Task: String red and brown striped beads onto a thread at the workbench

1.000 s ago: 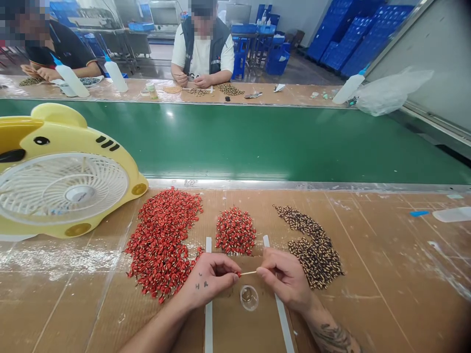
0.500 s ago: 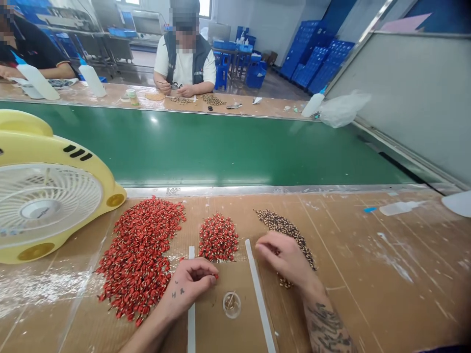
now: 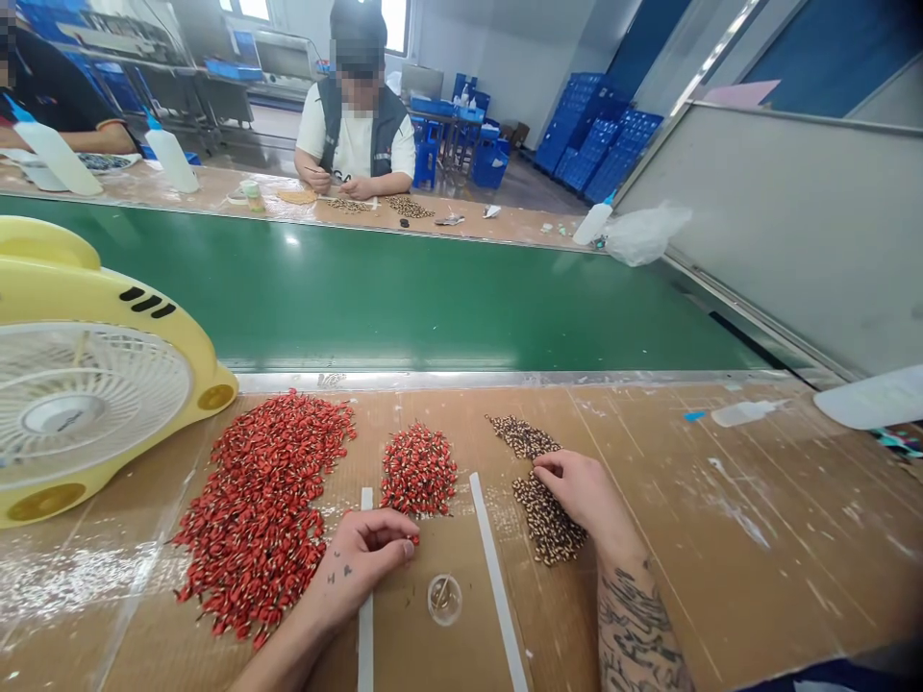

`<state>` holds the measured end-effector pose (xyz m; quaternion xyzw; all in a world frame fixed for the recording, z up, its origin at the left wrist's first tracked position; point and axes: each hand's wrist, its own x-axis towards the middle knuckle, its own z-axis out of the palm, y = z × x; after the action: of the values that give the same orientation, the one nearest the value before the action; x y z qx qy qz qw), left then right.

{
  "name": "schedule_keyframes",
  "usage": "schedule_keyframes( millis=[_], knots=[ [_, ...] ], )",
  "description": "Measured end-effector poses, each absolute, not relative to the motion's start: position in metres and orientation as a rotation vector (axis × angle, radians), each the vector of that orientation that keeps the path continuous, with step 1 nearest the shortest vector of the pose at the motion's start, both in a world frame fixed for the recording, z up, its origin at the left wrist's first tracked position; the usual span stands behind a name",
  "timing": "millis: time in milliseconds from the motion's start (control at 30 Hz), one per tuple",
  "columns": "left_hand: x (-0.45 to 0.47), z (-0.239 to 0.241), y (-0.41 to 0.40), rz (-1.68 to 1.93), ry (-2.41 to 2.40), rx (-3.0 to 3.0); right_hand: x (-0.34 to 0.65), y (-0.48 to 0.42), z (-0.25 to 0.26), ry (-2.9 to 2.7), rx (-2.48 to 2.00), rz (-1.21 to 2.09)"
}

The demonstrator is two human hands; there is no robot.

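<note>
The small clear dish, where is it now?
In the head view, the small clear dish sits low centre on the cardboard, between the two white strips, just right of the left hand.

Got a yellow desk fan (image 3: 87,384) with a white grille at nine o'clock on the cardboard-topped bench (image 3: 721,538), and right behind it a green conveyor belt (image 3: 433,298) running from nine across to three. Seeing a co-worker (image 3: 357,135) in a white tee and dark vest up at twelve, bent over small brown piles (image 3: 408,207), with a white squeeze bottle (image 3: 169,154) at eleven and a second squeeze bottle (image 3: 592,223) at one, just beside a crumpled clear bag (image 3: 645,234). Picking out stacked blue crates (image 3: 598,144) farther back at one and a grey partition (image 3: 793,221) at two.
</note>
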<state>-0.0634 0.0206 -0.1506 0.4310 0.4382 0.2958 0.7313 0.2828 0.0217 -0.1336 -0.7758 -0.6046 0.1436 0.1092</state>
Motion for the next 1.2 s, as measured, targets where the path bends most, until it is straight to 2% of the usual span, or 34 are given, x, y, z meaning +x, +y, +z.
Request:
schedule_keyframes(
  millis=[367, 500, 633, 833, 1033, 1200],
  knots=[
    [-0.060, -0.132, 0.023, 0.665, 0.962, 0.944, 0.270, 0.026, -0.135, -1.742, -2.010, 0.380],
    [-0.058, -0.133, 0.022, 0.726, 0.948, 0.891, 0.243, 0.024, -0.134, -1.533, -1.725, 0.622],
    [-0.056, -0.136, 0.020, 0.787, 0.969, 0.874, 0.195, 0.016, -0.130, -1.622, -1.429, 0.884],
    [-0.053, -0.140, 0.017, 0.859, 1.003, 0.953, 0.148, 0.002, -0.138, -1.368, -1.311, 1.277],
    [-0.047, -0.138, 0.014, 0.901, 0.995, 1.038, 0.139, 0.003, -0.139, -1.374, -1.215, 1.163],
    [-0.045, -0.135, 0.015, 0.913, 0.994, 1.052, 0.136, 0.001, -0.137, -1.350, -1.184, 1.213]
  ],
)
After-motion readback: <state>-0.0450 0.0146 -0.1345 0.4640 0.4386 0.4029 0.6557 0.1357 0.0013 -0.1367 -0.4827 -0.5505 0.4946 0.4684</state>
